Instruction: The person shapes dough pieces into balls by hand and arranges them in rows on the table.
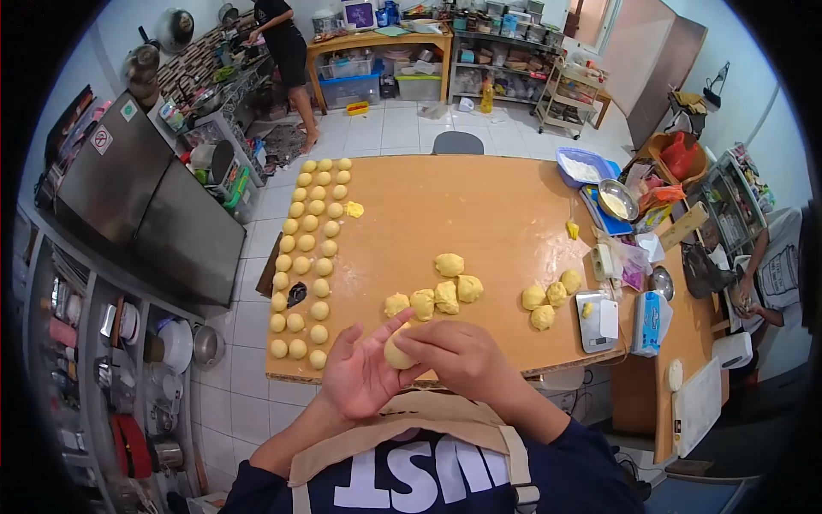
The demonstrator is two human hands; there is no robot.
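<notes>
A smooth pale-yellow dough ball (399, 352) is held between my two hands, near the table's front edge. My left hand (361, 375) is turned palm up with its thumb apart, and the ball rests against its fingers. From the right, my right hand (461, 355) closes its fingers over the ball, hiding part of it. Just beyond my hands lie several rough dough pieces (446, 297). Farther right is a small cluster of dough pieces (556, 295). Rounded dough balls (319, 310) stand in rows along the table's left side.
A kitchen scale (597, 321) with a bit of dough sits at the wooden table's (428, 206) right side. Behind it are a flour tub (584, 167) and a metal bowl (617, 200). One person (287, 51) stands at the back left, another (775, 265) at far right.
</notes>
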